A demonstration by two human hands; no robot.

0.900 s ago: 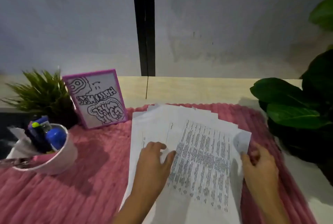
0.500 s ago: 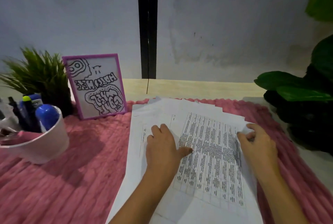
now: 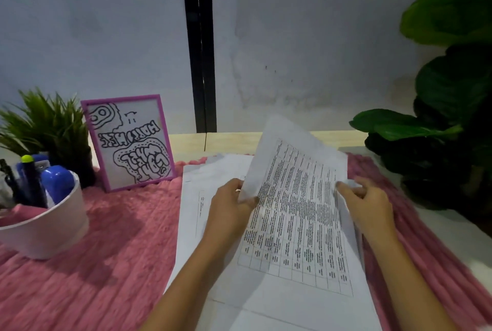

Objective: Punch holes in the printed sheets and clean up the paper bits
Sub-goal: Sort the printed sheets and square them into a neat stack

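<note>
printed sheets (image 3: 298,213) gripped by left hand (image 3: 231,211); right hand (image 3: 370,205) alongside

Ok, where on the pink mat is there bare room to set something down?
The widest bare patch of pink mat lies between the white cup and the printed sheets. A narrow strip runs right of the sheets. The back left is crowded by the purple frame and spiky plant.

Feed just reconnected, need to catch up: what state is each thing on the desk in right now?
Top printed sheet: lifted, far end raised, held at both sides.
Sheet stack: flat on pink mat, fanned.
Left hand: pinching sheet's left edge.
Right hand: gripping right edge.
White cup: upright, holding markers.
Purple frame: standing, leaning back.
</note>
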